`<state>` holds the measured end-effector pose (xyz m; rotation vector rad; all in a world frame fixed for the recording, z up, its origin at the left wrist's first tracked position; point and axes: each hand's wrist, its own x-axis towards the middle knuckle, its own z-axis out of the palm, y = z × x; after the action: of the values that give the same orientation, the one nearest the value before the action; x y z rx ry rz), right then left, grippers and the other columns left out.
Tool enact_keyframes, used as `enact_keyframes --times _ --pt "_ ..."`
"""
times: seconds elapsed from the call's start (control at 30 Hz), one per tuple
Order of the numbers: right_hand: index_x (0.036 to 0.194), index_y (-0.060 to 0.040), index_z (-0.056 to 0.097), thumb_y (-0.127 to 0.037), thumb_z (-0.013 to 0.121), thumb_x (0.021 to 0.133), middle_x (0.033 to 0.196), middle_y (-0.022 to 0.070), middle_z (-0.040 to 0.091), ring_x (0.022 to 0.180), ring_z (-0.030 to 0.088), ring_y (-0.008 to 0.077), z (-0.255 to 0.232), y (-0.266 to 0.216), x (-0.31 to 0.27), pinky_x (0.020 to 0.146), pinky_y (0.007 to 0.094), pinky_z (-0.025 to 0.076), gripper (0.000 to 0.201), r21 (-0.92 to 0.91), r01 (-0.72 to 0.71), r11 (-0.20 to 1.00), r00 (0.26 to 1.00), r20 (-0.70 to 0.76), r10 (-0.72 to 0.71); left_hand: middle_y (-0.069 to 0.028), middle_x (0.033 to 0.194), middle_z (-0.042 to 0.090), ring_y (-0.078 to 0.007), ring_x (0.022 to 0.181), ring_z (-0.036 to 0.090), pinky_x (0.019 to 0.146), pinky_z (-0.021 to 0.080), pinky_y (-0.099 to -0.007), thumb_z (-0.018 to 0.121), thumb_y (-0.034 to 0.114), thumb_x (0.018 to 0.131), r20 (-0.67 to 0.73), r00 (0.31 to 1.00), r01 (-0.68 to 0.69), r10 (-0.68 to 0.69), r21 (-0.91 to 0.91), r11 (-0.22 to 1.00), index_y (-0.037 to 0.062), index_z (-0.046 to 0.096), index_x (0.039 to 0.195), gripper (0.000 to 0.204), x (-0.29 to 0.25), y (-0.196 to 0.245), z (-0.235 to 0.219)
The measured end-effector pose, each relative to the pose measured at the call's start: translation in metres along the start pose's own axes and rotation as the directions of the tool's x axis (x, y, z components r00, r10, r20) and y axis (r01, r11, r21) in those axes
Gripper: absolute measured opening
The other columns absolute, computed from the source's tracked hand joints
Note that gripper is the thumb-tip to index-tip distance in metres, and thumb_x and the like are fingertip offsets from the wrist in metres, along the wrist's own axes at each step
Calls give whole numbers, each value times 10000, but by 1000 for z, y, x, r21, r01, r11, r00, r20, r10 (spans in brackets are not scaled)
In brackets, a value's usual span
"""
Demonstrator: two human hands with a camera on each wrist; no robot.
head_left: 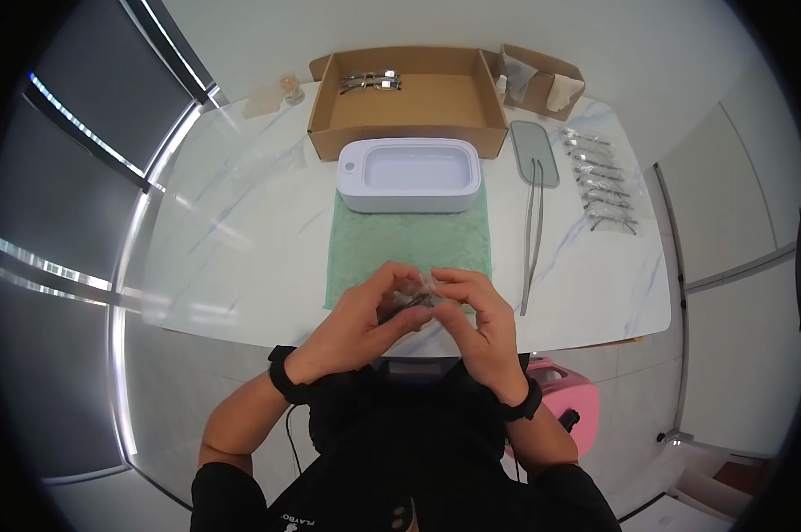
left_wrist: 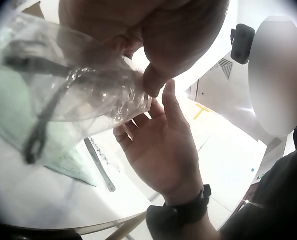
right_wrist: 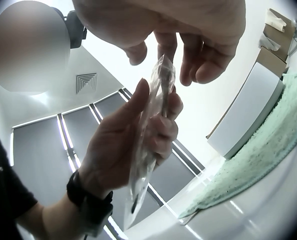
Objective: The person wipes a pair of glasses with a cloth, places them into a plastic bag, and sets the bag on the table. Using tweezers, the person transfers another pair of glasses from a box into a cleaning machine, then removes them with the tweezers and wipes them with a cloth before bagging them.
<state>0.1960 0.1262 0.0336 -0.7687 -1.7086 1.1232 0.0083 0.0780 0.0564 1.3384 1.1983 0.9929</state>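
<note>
In left hand (head_left: 362, 317), with fingers curled, gripping clear plastic bag (left_wrist: 108, 102) of eyeglasses (left_wrist: 48, 111) above near end of green towel (head_left: 409, 241); with right hand (head_left: 480, 317), touching bag's end, fingers loosely bent, without visible pinch. Could slip out from slick film, perhaps dropping past near edge of table (head_left: 587, 301); could bend at temples from squeezing. Blocked on far side by ultrasonic cleaner (head_left: 409, 203), short of cardboard box (head_left: 445, 102). To right, could knock tweezers (head_left: 526, 288), lying before row of bagged eyeglasses (head_left: 601, 182).
</note>
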Motion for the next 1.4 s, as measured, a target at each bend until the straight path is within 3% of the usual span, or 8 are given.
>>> enact_keyframes --times 0.4,0.63,0.73,0.8,0.9,1.17,1.3,1.4 --pt "1147 26 618 -55 639 942 905 78 688 822 632 93 -20 2 10 708 232 499 221 392 -236 889 949 -105 298 -90 1082 628 -156 948 656 817 532 -281 620 39 936 174 950 278 -259 -95 956 12 445 1364 463 -12 4 -13" --pt "1251 16 554 -37 628 943 985 86 676 885 628 91 -32 5 11 755 231 509 321 356 -228 906 952 -116 284 -99 1082 657 -135 955 655 833 530 -272 665 103 929 160 967 225 -197 -184 957 8 498 1339 453 -25 -11 -11" --pt "1267 -4 554 -50 656 919 1089 104 647 976 624 152 -43 -11 16 824 282 508 366 236 -276 932 953 -56 297 -104 1095 682 -154 947 663 835 530 -289 672 108 922 75 975 217 -209 -123 968 13 544 1308 417 -29 -9 -10" --pt "1272 -35 565 -102 729 847 1142 118 618 1049 604 257 -54 -34 24 914 361 479 460 -521 197 831 980 130 -151 -102 1071 701 -179 908 678 809 534 -307 703 93 890 -23 998 67 -63 253 965 10 611 1227 359 -28 -5 -7" --pt "1219 -57 599 -155 774 760 1090 118 632 1043 587 321 -62 -56 28 944 413 446 501 -580 433 689 880 437 -185 -121 1077 707 -225 899 695 804 533 -315 719 87 862 41 998 26 -45 392 920 30 648 1187 337 -26 9 0" --pt "1157 -87 651 -207 758 777 977 83 681 937 628 280 -72 -36 14 884 395 473 414 -541 405 737 756 651 62 -135 1054 708 -248 838 703 739 543 -307 742 91 837 48 990 -142 133 350 926 50 639 1198 377 -18 10 23" --pt "1051 -76 699 -153 751 777 978 107 701 927 635 324 -130 -23 24 844 401 495 289 -618 209 758 846 502 176 -137 1071 702 -204 833 704 728 543 -298 731 52 835 -55 996 -58 72 221 974 32 607 1222 407 -21 14 21" --pt "1038 -57 703 -85 741 755 994 143 701 951 636 341 -204 -4 39 853 421 496 286 -863 68 500 910 259 323 -116 1086 693 -175 828 692 733 532 -277 702 8 836 -132 987 -60 91 225 972 22 594 1228 408 -29 6 7"
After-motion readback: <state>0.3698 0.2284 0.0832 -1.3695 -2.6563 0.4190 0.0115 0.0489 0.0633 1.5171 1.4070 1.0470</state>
